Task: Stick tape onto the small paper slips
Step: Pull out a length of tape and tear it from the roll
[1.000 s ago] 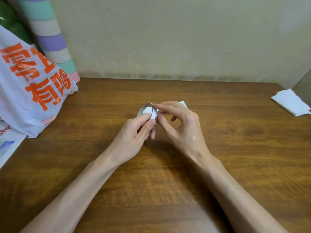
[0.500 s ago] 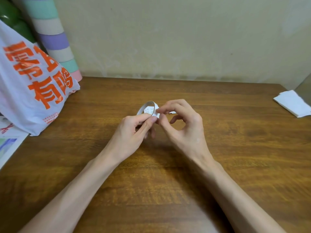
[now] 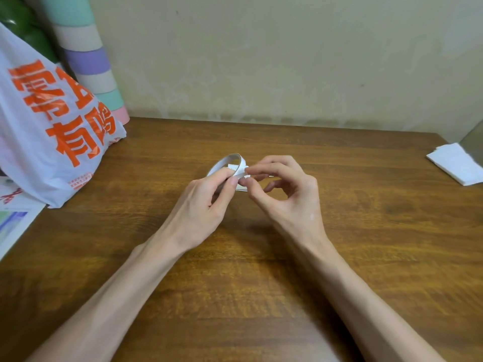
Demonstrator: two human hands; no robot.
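Left hand (image 3: 206, 202) grips a tape roll (image 3: 231, 161); right hand (image 3: 286, 195) pinches its rim at three o'clock. Fingertips may slip, letting the tape end restick.

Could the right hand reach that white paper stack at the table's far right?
Probably yes: only bare wooden table lies between the right hand and the white paper stack, though it pinches at the tape roll and must let go first.

Brown wooden table (image 3: 339, 257) against a stained cream wall (image 3: 261, 61).
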